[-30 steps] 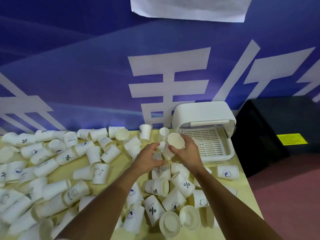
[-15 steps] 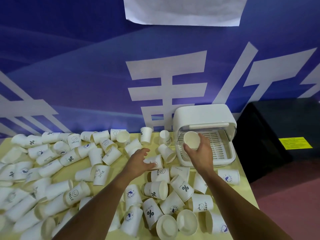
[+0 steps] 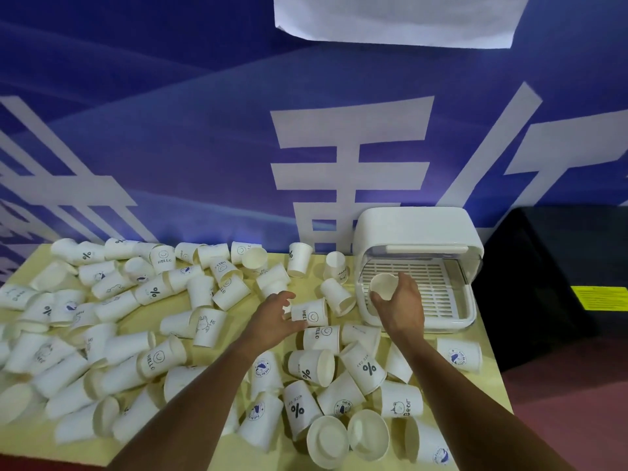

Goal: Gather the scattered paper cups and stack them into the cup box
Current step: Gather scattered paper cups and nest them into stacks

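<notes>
Several white paper cups lie scattered over the yellow table (image 3: 278,447). The white cup box (image 3: 416,232) stands at the back right, its lid raised over a slatted tray (image 3: 430,283). My right hand (image 3: 399,309) grips a white cup (image 3: 383,284) with its mouth facing me, held over the tray's left front edge. My left hand (image 3: 272,317) hovers with fingers spread, its thumb touching a lying "HELLO" cup (image 3: 311,313).
A blue banner wall rises right behind the table. A black cabinet (image 3: 557,277) with a yellow label stands to the right of the box. Cups crowd the table's left and front, some upright near the wall (image 3: 299,260).
My right hand has carried its cup from above the cup pile rightward into the box opening. My left hand has moved slightly toward the "HELLO" cup.
</notes>
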The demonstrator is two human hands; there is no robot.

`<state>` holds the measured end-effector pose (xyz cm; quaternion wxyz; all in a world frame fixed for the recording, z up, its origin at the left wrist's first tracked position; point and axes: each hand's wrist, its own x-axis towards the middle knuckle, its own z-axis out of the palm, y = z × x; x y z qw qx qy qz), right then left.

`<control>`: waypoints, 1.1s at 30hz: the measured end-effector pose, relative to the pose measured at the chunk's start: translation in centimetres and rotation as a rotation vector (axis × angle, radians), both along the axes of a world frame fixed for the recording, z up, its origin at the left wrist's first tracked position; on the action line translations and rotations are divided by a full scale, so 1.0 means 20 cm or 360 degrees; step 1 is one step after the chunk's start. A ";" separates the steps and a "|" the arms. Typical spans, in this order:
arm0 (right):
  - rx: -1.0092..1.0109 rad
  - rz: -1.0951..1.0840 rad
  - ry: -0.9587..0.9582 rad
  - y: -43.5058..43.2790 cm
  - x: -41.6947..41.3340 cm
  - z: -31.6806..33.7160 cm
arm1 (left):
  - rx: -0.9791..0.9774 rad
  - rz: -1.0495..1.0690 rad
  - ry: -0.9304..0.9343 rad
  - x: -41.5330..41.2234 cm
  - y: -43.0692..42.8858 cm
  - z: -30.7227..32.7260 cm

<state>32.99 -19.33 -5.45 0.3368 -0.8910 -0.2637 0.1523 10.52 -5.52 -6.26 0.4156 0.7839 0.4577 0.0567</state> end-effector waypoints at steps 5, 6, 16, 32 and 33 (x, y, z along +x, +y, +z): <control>0.0012 0.0230 -0.0058 0.10 -0.15 0.02 | 0.0057 0.0052 0.0000 -0.11 0.05 0.02; 0.0014 0.0303 -0.0045 0.13 -0.20 0.03 | 0.0063 0.0059 -0.0007 -0.14 0.07 0.03; -0.0105 0.0759 0.0017 0.71 -0.79 0.13 | 0.0116 0.0328 -0.0017 -0.75 0.49 0.11; -0.0285 0.1417 -0.0075 1.61 -1.83 0.03 | 0.0065 0.0744 0.0185 -1.79 1.09 -0.09; -0.0333 0.1453 -0.0101 1.65 -1.86 -0.01 | 0.0089 0.0742 0.0216 -1.81 1.12 -0.12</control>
